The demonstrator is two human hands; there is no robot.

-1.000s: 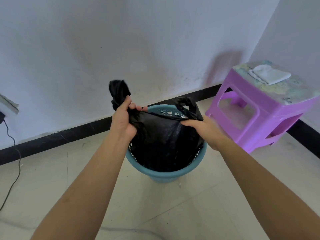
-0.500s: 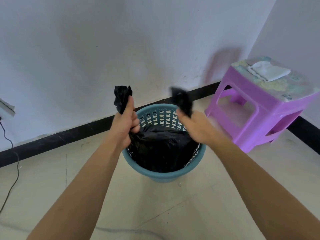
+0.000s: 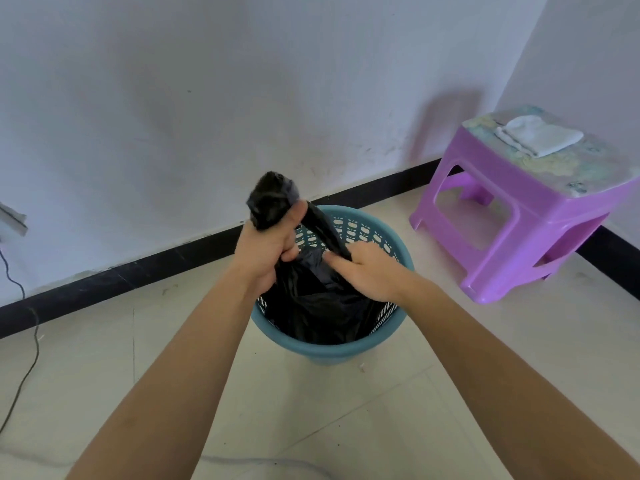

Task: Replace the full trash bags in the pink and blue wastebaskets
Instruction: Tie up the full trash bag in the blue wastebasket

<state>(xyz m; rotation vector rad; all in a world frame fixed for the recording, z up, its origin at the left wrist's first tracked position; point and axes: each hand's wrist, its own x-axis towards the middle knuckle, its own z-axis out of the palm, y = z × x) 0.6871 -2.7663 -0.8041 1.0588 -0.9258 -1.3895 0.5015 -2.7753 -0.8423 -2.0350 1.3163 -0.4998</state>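
We record wastebasket point(image 3: 332, 353) on floor point(image 3: 346, 427), wall point(image 3: 242, 98) behind; trash bag point(image 3: 311, 306) in wastebasket, top raised above rim; stool point(image 3: 512, 244) right of wastebasket, slightly behind; cloth point(image 3: 540, 138) on stool; cable point(image 3: 24, 372) well left of wastebasket, on floor.

Mid-frame we are seeing a black trash bag of thin plastic film point(image 3: 311, 306), crinkled and faintly glossy along its folds. Around it, the round blue wastebasket point(image 3: 332, 351) is showing smooth moulded plastic with a pierced lattice wall. At the right, the purple plastic stool point(image 3: 502, 174) is giving a satiny sheen, and the folded white cloth point(image 3: 540, 138) on top is looking soft and matt. The pale floor tiles point(image 3: 346, 427) are looking smooth.
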